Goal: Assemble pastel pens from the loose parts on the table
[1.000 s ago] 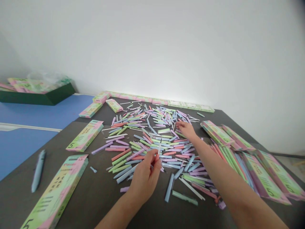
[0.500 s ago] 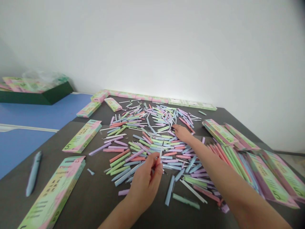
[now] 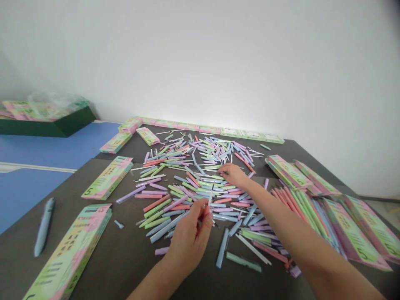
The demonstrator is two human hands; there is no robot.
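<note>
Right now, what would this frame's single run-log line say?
left hand: pinching white piece | right hand: resting on pen parts | nearby: pastel boxes, loose pen

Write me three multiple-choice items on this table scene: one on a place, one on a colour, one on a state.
1. Where does the lone pale blue pen lie?
A. Inside a box
B. On the dark table, left of the pile
C. Under the right hand

2. What colour is the tray at far left?
A. Red
B. White
C. Dark green

3. What is the left hand doing?
A. Pinching a thin pale stick in its fingers
B. Lying flat on the table
C. Gripping a box

Answers:
1. B, the pen lies alone on the tabletop.
2. C, the tray's long side shows dark green.
3. A, the fingers close on the stick above the pile.
</note>
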